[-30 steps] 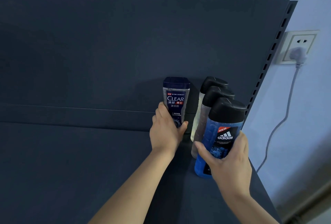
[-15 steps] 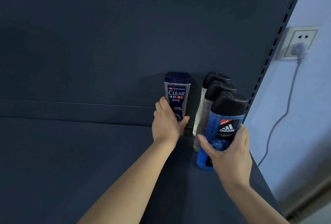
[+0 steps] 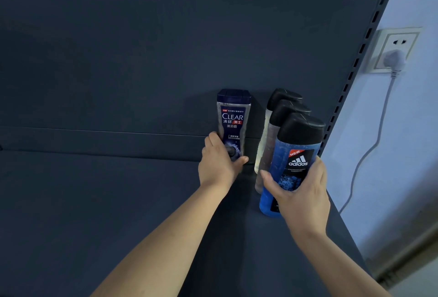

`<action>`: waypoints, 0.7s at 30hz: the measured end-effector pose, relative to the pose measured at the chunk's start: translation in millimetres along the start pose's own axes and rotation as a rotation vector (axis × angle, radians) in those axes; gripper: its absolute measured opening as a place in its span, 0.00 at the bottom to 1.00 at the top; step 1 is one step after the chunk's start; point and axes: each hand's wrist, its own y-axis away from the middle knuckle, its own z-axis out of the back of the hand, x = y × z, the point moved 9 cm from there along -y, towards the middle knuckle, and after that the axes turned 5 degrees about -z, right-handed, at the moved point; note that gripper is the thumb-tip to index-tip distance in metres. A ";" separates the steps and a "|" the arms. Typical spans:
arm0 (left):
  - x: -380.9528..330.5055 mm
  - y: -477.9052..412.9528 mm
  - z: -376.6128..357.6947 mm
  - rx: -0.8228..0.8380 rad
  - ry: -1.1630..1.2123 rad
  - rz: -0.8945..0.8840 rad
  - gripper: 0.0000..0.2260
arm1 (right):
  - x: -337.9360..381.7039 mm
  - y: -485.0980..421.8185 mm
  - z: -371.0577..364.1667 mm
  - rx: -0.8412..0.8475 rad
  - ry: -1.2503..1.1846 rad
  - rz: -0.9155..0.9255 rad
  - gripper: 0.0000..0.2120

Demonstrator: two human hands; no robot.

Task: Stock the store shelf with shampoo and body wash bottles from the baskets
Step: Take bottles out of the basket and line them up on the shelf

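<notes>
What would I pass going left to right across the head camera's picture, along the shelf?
CLEAR bottle → blue adidas bottle → slotted shelf upright → wall socket

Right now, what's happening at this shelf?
A person is stocking a dark shelf. Their left hand grips the lower part of an upright CLEAR bottle standing at the back panel. Their right hand holds a blue adidas bottle at the front of a row near the shelf's right end, with a greyish bottle and a pale bottle behind it. No baskets are in view.
</notes>
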 end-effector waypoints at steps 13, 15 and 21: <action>12.9 22.2 17.3 0.117 -0.434 0.004 0.47 | -5.8 0.6 -4.6 0.051 -0.014 -0.025 0.42; 16.7 28.0 33.6 0.134 -0.515 -0.019 0.48 | -7.6 4.2 -6.2 0.109 -0.026 -0.043 0.47; 35.4 51.8 109.7 0.130 -0.631 -0.034 0.49 | -18.8 39.4 10.1 0.070 0.006 -0.176 0.59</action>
